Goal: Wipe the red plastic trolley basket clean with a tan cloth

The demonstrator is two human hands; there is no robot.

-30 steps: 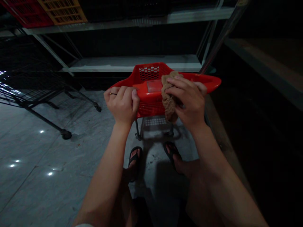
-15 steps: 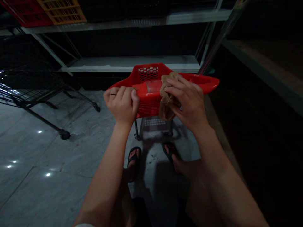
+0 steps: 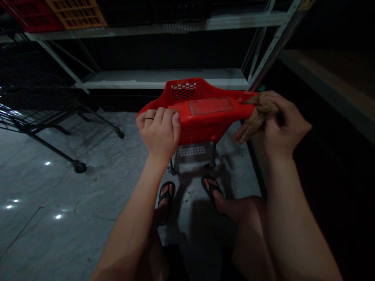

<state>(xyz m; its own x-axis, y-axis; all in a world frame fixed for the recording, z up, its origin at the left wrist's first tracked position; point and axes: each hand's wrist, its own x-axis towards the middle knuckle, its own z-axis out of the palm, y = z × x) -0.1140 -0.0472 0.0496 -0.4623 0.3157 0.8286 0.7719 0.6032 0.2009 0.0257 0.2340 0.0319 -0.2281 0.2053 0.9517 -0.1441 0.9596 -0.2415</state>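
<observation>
The red shopping cart (image 3: pixel 202 123), wire cart (image 3: pixel 31 125), shelf rack (image 3: pixel 166 80) and crates (image 3: pixel 77 15) suggest a shop.

Left hand (image 3: pixel 159 130) gripping red cart (image 3: pixel 202 123), right hand (image 3: pixel 283 124) holding brown cloth (image 3: pixel 256 117)

1. Dim overall; the right side sinks nearly to black.
2. Small white glints (image 3: pixel 58 216) dot the grey floor (image 3: pixel 96 191), with stronger glare at the left edge.
3. Soft shadows pool beneath the red cart (image 3: pixel 202 134).
4. Wide-angle distortion leans the shelf posts (image 3: pixel 275 41); fine detail looks smeared.
</observation>
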